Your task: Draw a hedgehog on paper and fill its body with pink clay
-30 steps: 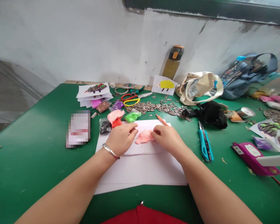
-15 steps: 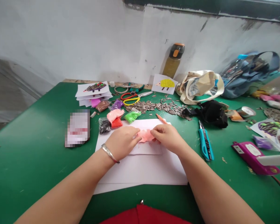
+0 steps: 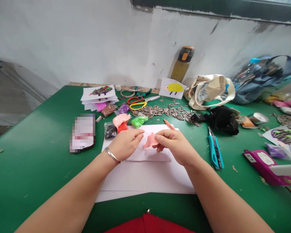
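A flattened piece of pink modelling clay (image 3: pixel 149 141) hangs pinched between the thumb and fingers of my right hand (image 3: pixel 173 144). To its left is my left hand (image 3: pixel 126 144), fingers stretched forward and apart from the clay, with nothing visible in them. Beneath both hands lies a small white sheet (image 3: pixel 157 156) bearing a faint line drawing, partly hidden by the hands. It rests on larger white paper (image 3: pixel 147 178). An orange pen (image 3: pixel 168 124) lies just beyond my right hand. Bags of pink clay (image 3: pixel 121 119), black clay (image 3: pixel 110 130) and green clay (image 3: pixel 139 121) sit beyond my left hand.
Sunflower seeds (image 3: pixel 152 111) are scattered behind the paper, near scissors (image 3: pixel 138 105). A phone (image 3: pixel 82 132) lies left. A utility knife (image 3: pixel 215 150) and a purple device (image 3: pixel 266 166) are right. A bottle (image 3: pixel 182 64), hedgehog picture (image 3: pixel 173 88) and cloth bag (image 3: pixel 208 92) stand behind.
My left hand has come off the clay, which both hands held before. The clay now hangs from my right hand alone, folded narrower, and more of the drawing shows.
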{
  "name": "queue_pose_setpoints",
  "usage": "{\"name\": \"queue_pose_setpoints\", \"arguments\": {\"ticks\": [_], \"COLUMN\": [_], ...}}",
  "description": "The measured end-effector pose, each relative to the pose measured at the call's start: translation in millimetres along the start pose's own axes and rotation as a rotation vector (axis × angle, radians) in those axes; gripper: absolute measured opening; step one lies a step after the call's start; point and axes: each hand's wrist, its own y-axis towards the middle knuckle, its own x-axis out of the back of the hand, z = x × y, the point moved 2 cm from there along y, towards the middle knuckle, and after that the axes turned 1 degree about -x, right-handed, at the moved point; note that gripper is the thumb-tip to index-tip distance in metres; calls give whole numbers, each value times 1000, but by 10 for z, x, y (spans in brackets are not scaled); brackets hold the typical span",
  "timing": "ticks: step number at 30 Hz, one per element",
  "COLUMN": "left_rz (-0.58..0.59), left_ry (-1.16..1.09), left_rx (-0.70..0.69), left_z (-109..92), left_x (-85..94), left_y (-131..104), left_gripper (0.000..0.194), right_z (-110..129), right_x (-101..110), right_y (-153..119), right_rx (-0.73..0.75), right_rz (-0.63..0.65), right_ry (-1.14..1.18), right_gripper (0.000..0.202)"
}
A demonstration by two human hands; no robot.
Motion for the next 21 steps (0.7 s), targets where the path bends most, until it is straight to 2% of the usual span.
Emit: {"name": "queue_pose_setpoints", "arguments": {"ticks": [3, 6, 9, 13, 15, 18, 21], "left_rz": [-21, 50, 110, 159, 206, 237, 192], "left_ry": [-309, -653, -911, -1031, -1059, -1065, -1020], "left_rx": [77, 144, 223, 304, 306, 259, 257], "left_z": [2, -13, -52, -88, -87, -58, -3], "left_x": [-5, -75, -139, -148, -133, -100, -69], "left_y": [6, 1, -16, -30, -31, -22, 0], "left_gripper": [45, 60, 64, 60, 66, 74, 68], "right_z": [9, -6, -25, -43, -44, -31, -18], "right_x": [4, 17, 35, 64, 80, 110, 145], "right_y": [-17, -22, -22, -17, -15, -7, 21], "right_rx": [41, 63, 66, 62, 67, 110, 158], "right_rz": [23, 43, 55, 59, 60, 39, -9], "right_ry": [41, 125, 201, 209, 180, 34, -160], "right_gripper": [23, 23, 25, 25, 23, 23, 28]}}
